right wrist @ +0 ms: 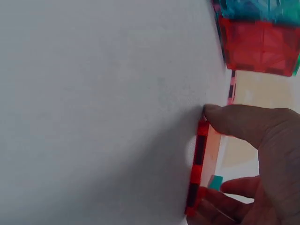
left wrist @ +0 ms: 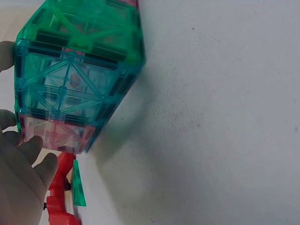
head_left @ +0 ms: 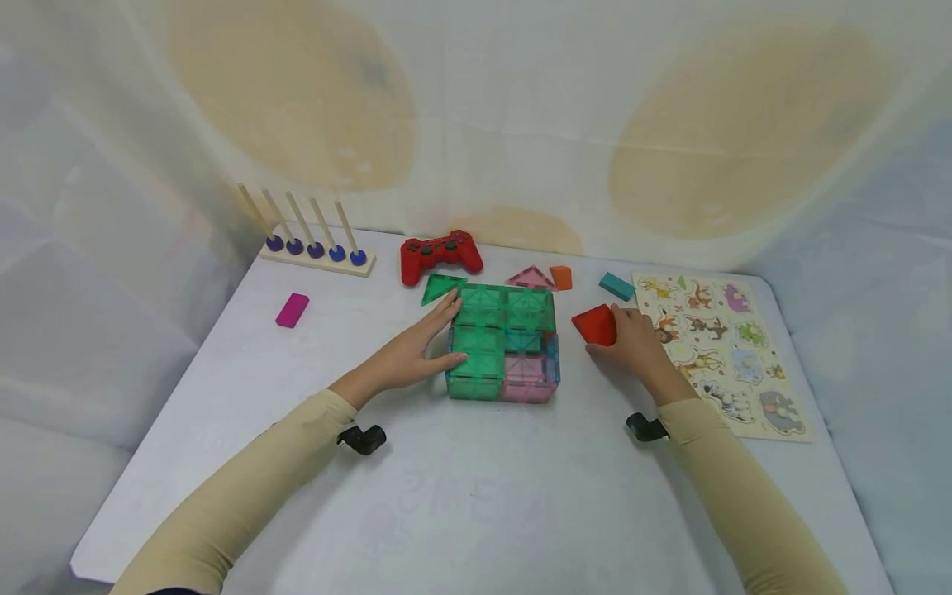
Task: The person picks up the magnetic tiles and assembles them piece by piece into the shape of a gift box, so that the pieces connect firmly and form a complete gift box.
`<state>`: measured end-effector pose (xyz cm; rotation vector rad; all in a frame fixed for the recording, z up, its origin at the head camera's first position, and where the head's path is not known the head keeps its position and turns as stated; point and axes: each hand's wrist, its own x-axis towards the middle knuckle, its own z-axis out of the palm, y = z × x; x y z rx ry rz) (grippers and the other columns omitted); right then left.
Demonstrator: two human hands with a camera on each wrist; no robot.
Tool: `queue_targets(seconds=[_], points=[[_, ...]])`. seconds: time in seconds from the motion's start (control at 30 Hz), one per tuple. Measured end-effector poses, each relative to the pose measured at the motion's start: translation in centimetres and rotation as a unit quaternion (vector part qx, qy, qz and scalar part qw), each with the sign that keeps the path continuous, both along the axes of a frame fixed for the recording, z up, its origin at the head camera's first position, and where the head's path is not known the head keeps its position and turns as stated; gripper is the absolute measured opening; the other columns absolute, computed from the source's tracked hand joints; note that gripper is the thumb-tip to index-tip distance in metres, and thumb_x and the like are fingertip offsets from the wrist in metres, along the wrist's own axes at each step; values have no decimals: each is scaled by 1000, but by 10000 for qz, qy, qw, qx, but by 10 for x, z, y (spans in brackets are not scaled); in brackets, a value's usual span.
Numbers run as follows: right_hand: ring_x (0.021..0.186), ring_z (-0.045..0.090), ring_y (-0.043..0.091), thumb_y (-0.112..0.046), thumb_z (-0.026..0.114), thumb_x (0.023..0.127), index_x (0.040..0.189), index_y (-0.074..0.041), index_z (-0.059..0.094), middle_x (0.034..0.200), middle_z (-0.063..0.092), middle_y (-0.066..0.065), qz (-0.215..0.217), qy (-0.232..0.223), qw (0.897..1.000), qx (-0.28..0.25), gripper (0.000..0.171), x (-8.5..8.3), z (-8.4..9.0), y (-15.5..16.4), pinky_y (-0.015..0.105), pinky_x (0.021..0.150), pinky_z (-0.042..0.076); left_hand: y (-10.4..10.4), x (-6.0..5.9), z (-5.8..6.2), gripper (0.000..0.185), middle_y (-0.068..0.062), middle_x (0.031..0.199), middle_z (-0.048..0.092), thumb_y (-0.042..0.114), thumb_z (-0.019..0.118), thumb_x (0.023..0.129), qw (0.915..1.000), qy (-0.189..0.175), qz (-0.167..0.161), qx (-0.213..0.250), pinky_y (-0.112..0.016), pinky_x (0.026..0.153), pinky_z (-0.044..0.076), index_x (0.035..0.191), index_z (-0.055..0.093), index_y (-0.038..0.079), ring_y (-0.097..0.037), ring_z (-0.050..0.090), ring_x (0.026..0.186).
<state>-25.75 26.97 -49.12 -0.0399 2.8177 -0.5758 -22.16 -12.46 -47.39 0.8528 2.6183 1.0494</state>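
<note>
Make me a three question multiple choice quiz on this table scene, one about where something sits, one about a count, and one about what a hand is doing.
1. Where does the red game controller lie?
A. behind the tile box
B. on the animal puzzle
C. at the table's near edge

2. How many pegs stand on the peg rack?
A. three
B. five
C. seven

3. What is the right hand doing?
A. resting flat on the puzzle
B. hanging off the table
C. holding a red tile

Answers: 1 A, it sits just beyond the tile box, towards the wall. 2 B, five sticks show in the head view. 3 C, thumb and fingers grip the red tile on edge.
</note>
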Motion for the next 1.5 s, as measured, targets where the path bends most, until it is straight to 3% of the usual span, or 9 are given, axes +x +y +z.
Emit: queue_targets(seconds=[0.27,0.53,0.93,1.23,1.5], points=[[131,39,47,-32,81,86,157,0,32,150,41,28,747,-109,9971,-37,92,30,6,5,62,99,49,0,2,2,91,4,172,-4,47,63,99,10000,-49,15,24,-52,122,24,165,9,14,-18,7,156],[116,47,42,-35,81,85,144,10,47,128,51,29,606,326,9974,194,81,50,5,4,54,87,56,-1,3,3,91,3,172,-4,46,63,99,10000,-64,28,33,-52,122,24,165,9,14,-19,7,156],[118,48,43,-34,80,84,145,7,46,135,50,29,783,362,9962,142,81,55,16,6,55,87,58,-1,2,3,91,1,172,-3,45,64,99,9999,-63,-11,88,-52,122,23,165,9,13,-19,6,156],[130,41,45,-31,79,86,154,-2,40,145,43,26,1089,809,9905,-219,83,53,48,7,64,92,52,0,1,4,90,7,171,-4,45,64,99,9999,-137,37,55,-51,122,23,165,10,15,-17,6,156],[135,41,39,-33,81,86,152,-7,45,148,45,18,1698,985,9782,-680,79,55,69,-9,64,94,52,0,2,4,90,7,171,-4,45,64,99,9999,-125,29,68,-52,122,24,165,10,15,-18,7,156]])
